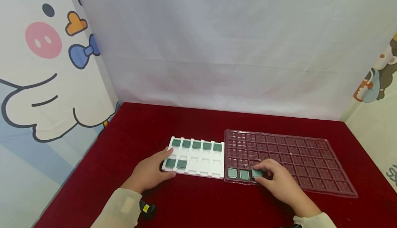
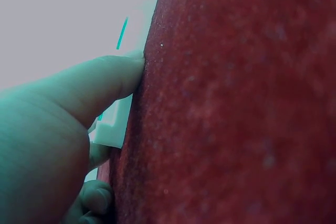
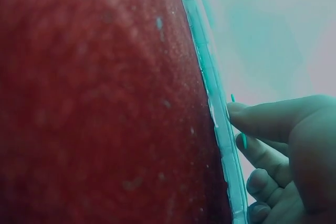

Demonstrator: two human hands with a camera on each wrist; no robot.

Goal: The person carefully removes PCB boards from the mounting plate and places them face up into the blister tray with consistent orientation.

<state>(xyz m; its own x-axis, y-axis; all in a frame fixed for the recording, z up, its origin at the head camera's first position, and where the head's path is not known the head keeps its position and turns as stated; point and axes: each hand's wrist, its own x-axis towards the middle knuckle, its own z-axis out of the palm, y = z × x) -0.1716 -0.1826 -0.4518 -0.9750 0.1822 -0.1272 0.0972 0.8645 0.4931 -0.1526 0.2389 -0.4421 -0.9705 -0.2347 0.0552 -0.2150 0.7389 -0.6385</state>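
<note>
My left hand [image 1: 150, 171] holds the left end of a white plastic tray [image 1: 198, 154], its thumb at the front edge and its forefinger over the left side. Several green square chips [image 1: 196, 145] sit in the tray's pockets: a full back row and two at the front left. My right hand [image 1: 280, 183] pinches a green square chip [image 1: 256, 173] between thumb and fingers, low over the front row of a clear plastic tray [image 1: 310, 157]. In the right wrist view that chip [image 3: 244, 140] shows edge-on at the fingertips. Two more chips [image 1: 244, 175] lie to its left.
Both trays lie side by side on a table with a dark red cloth [image 1: 186, 204]. The clear tray has many square pockets and reaches toward the right. A white curtain [image 1: 217, 48] hangs behind the table, and a cartoon-printed panel [image 1: 46, 83] stands at the left.
</note>
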